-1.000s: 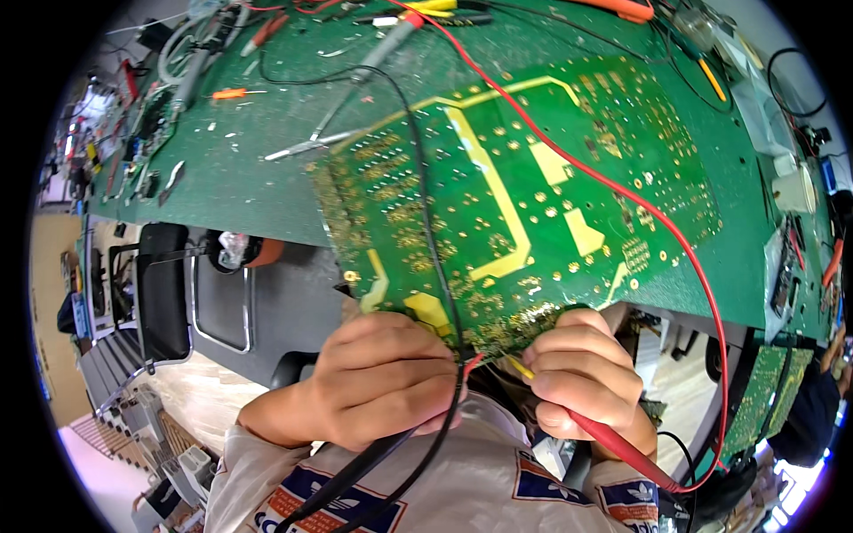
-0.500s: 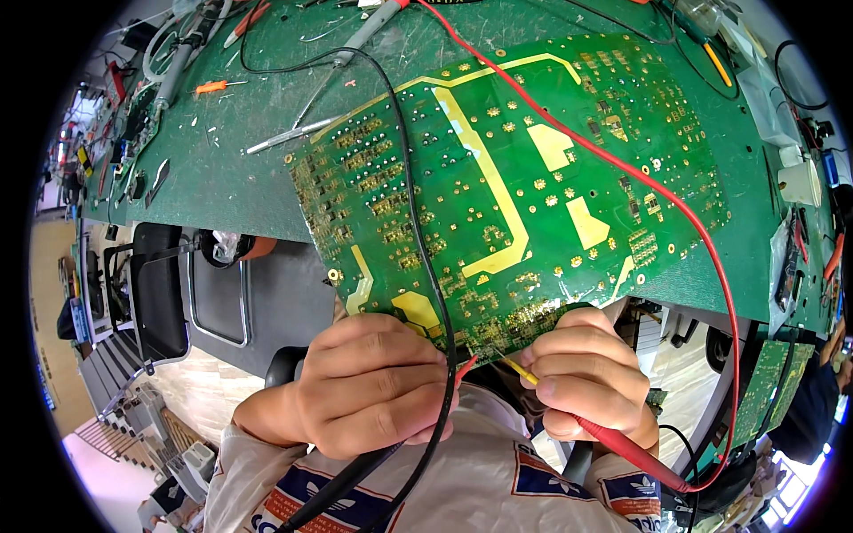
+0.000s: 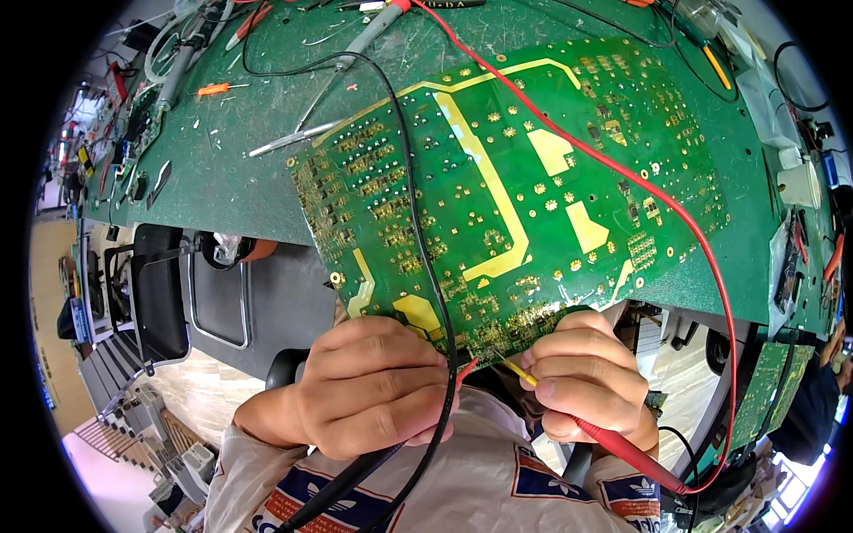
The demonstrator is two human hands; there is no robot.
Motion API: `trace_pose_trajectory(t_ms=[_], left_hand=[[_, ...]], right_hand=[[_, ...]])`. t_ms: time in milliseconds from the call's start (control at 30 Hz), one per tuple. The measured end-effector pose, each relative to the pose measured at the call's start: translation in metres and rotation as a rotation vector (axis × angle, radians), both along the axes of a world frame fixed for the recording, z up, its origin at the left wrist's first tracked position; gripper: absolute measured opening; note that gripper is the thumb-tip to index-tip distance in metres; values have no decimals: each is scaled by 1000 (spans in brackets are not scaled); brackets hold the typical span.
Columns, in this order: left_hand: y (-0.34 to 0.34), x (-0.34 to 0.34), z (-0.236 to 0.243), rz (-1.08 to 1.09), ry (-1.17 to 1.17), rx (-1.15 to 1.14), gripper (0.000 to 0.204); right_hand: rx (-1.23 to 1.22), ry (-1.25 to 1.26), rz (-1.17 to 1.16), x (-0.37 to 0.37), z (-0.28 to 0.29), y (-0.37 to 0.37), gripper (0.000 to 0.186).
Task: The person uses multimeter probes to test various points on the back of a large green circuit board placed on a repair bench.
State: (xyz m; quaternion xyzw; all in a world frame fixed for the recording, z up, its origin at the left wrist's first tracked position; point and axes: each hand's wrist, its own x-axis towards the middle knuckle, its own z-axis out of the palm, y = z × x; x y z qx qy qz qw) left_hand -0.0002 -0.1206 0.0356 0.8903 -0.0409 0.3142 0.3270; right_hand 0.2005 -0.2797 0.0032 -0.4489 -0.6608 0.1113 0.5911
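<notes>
circuit board tilted up off the green counter, near edge at the hands | left hand closed on black probe | right hand pinching red probe, yellow tip at board's lower edge | judged: probing under way at near edge; rest of board apparently left

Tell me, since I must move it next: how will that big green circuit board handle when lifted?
The circuit board looks flat and thin, so probably stiff and fairly light. It juts past the table edge, so it may tip. The red wire across it could snag.
</notes>
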Motion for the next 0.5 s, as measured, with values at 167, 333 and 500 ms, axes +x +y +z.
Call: trace_pose_trajectory(t_ms=[167,333,500], left_hand=[[0,0,1,7,3,8,19],[0,1,1,5,2,5,19],[-1,1,1,-2,19,-1,19]], right_hand=[[10,10,-7,-1,0,1,31],[19,14,-12,-1,-1,0,30],[1,12,0,2,-2,-2,30]])
